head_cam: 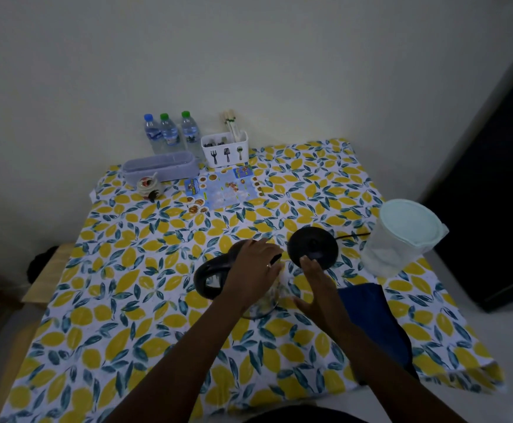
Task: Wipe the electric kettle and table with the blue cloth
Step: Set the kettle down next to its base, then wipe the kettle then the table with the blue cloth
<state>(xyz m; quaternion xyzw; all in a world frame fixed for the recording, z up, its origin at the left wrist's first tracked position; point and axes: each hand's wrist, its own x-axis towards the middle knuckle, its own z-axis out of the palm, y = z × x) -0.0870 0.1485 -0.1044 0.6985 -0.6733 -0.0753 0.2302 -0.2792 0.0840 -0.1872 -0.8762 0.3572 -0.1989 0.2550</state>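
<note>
The electric kettle point(215, 277), glass-bodied with a black handle and lid, stands on the lemon-print table point(133, 270) near the middle. My left hand point(253, 267) rests on top of the kettle's lid, gripping it. My right hand point(316, 285) is spread flat against the kettle's right side, fingers apart. The kettle's round black base point(313, 244) sits empty just beyond my right hand, its cord running right. The blue cloth point(377, 325) lies on the table under and to the right of my right forearm, untouched by either hand.
A clear jug with a pale lid point(401, 236) stands at the right edge. At the back are three water bottles point(169, 132), a white cutlery holder point(226, 151), a grey box point(160, 166), a small ornament point(148, 186) and a leaflet point(223, 189).
</note>
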